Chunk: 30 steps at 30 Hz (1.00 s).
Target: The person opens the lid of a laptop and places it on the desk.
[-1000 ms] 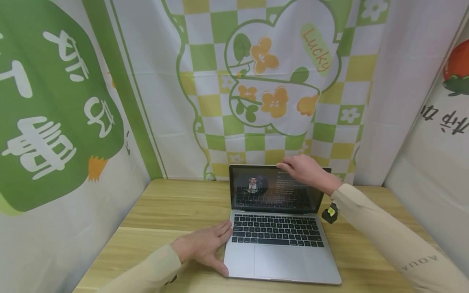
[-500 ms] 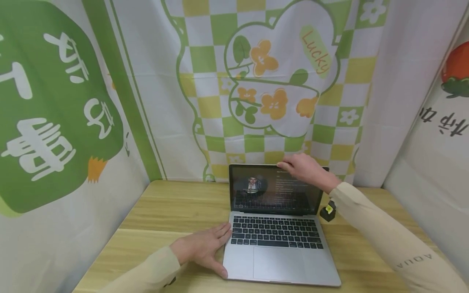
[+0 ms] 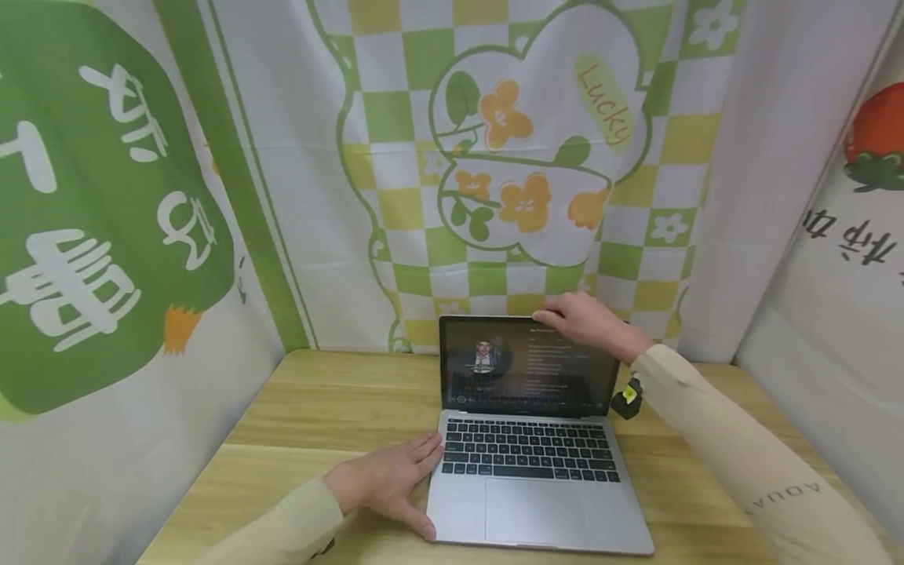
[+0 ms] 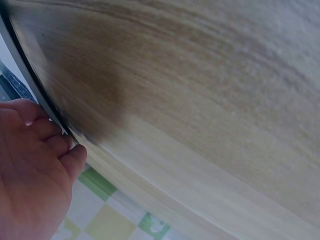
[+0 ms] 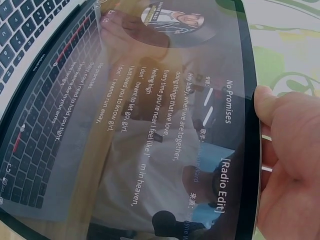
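Note:
An open silver laptop [image 3: 537,510] sits on the wooden table, its dark screen [image 5: 145,100] lit with song lyrics and a round portrait. At the screen's top edge, right of the middle, my right hand [image 3: 592,322] grips the lid. Its thumb lies at the front edge in the right wrist view, with the other fingers partly hidden behind. My left hand [image 3: 388,480] rests flat on the table against the laptop's left side, fingers straight and thumb spread toward the front corner. In the left wrist view, that hand's fingertips [image 4: 75,159] line up along the laptop's thin edge.
The pale wooden table [image 3: 311,408] backs onto a hanging cloth [image 3: 395,204] with green and yellow checks. More printed cloth [image 3: 106,196] hangs on the left, and another sheet [image 3: 833,314] on the right. A dark device [image 3: 627,399] is on the right wrist.
The lid tilts slightly farther back, with my right hand moving along at its top edge. My left hand keeps its place beside the base. The whole head view shifts slightly.

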Motion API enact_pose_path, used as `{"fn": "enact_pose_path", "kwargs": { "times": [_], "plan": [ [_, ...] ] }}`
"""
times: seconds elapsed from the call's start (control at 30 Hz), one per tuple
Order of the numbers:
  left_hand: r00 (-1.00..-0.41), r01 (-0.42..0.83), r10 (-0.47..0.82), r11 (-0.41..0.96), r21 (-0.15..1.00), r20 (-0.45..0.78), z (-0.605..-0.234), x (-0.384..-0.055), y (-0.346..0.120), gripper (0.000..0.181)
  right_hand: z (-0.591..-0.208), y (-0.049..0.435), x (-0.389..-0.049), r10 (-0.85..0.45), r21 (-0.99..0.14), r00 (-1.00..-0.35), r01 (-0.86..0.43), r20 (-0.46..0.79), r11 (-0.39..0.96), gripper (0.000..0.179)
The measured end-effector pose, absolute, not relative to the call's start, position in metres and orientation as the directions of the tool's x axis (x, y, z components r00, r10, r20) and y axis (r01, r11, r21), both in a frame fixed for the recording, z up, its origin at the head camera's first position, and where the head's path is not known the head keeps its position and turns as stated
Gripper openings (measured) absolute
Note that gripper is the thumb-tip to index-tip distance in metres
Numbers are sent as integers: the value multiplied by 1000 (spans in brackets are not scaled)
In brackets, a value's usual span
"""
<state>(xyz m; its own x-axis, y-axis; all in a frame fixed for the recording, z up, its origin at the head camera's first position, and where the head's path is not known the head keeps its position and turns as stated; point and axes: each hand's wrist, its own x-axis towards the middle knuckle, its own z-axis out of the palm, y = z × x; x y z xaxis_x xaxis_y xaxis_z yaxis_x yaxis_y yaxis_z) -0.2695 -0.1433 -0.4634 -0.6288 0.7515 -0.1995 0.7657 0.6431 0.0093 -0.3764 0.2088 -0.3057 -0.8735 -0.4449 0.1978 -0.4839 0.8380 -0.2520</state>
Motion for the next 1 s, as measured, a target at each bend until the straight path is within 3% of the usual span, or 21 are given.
{"fn": "enact_pose_path", "kwargs": {
  "times": [1.0],
  "plan": [
    [-644,753,741,658,15,-187,-465,-268,-144,122,-312,222,-395,-386,-276,-897,-435,217,857,45]
  ]
}}
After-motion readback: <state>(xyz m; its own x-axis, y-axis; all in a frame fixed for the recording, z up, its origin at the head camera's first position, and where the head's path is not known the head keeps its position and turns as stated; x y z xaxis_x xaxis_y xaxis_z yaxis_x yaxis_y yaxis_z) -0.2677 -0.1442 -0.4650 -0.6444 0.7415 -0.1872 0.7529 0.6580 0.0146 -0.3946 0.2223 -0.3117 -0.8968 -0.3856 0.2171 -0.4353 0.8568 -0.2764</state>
